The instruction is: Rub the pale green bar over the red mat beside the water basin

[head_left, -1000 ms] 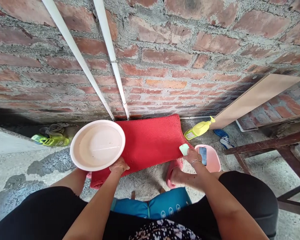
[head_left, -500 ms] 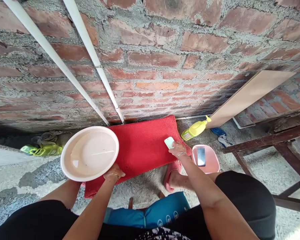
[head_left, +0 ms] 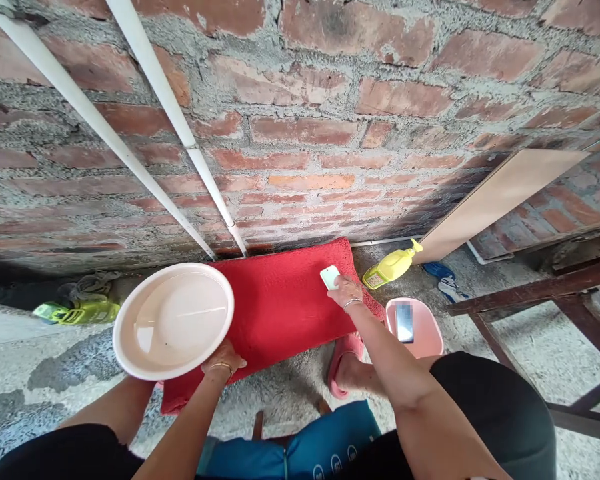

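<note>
A red mat [head_left: 280, 300] lies spread between my feet, with a nubbly edge at its right end. In my right hand [head_left: 347, 292] is a pale green bar of soap [head_left: 329, 277], held over the mat's right part. My left hand [head_left: 223, 358] rests at the mat's near edge, thumb stretched out to the right. Its other fingers are largely hidden by the rim of a wide, pale pink basin [head_left: 225, 313]. Clear water stands in that basin, over the mat's left end.
A yellow pump bottle [head_left: 391, 268] stands right of the mat. A small pink tub [head_left: 427, 327] holds a phone [head_left: 404, 323]. A green bottle [head_left: 83, 312] is at the left. Brick wall [head_left: 305, 133] and white pipes [head_left: 200, 173] rise behind; a wooden frame [head_left: 530, 287] stands right.
My right hand has slid the bar of soap slightly left over the mat. My left hand keeps its place beside the basin. The whole view has shifted a little.
</note>
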{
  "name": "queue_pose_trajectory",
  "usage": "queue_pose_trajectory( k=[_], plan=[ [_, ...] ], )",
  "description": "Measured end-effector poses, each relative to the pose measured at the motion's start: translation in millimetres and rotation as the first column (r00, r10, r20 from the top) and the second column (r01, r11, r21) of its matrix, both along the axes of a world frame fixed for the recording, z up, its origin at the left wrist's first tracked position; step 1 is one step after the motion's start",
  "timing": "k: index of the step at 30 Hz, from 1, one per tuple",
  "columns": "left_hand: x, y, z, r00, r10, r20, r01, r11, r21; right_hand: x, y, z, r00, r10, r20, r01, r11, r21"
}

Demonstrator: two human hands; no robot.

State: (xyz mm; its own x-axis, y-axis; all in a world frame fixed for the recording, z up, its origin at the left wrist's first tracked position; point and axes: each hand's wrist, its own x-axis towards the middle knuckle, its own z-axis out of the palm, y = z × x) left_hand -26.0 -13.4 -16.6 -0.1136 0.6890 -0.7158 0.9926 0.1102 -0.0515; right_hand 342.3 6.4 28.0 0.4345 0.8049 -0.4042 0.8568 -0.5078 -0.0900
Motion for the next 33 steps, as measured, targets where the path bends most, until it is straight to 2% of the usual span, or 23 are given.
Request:
queue_pose_trajectory(
  k=[3,9,12,15,18,21,25,29,31,33],
  plan=[
    [1,1,-0.4,1.000,-0.026,-0.011,0.026,1.000,0.006,10,7,-7,1.000,0.009,0.005,-0.009,0.999,-0.031],
    [2,0,-6.4,1.000,-0.008,-0.022,0.008,1.000,0.010,66,-15,0,0.981,-0.151,0.119,0.166,0.978,-0.125],
    [3,-2,-5.9,0.999,0.045,-0.011,-0.045,0.999,0.005,62,-22,8,0.978,-0.169,0.121,0.181,0.979,-0.097],
    [3,-3,-3.7,0.998,0.063,0.007,-0.063,0.998,0.002,15,-19,9,0.994,-0.107,0.011,0.108,0.994,-0.031],
    [2,-4,-2.0,0.996,0.081,0.036,-0.080,0.997,-0.024,-64,-10,4,0.996,0.016,-0.087,-0.017,1.000,-0.005],
    [0,-5,-3.0,0.996,0.079,0.039,-0.079,0.997,0.004,-147,1,-4,0.972,0.154,-0.175,-0.156,0.988,-0.001],
    [-4,-7,-9.6,0.997,0.066,0.049,-0.068,0.997,0.027,-223,19,-12,0.946,0.228,-0.230,-0.241,0.970,-0.027],
    [-6,-6,-14.9,0.997,0.057,0.055,-0.059,0.997,0.039,-248,30,-17,0.914,0.350,-0.205,-0.357,0.934,0.003],
    [-5,-6,-14.1,0.998,0.044,0.051,-0.047,0.998,0.045,-243,31,-18,0.902,0.396,-0.171,-0.401,0.916,0.003],
    [-4,-5,-11.3,0.997,0.061,0.042,-0.062,0.998,0.022,-226,30,-17,0.916,0.377,-0.136,-0.384,0.923,-0.026]
  ],
)
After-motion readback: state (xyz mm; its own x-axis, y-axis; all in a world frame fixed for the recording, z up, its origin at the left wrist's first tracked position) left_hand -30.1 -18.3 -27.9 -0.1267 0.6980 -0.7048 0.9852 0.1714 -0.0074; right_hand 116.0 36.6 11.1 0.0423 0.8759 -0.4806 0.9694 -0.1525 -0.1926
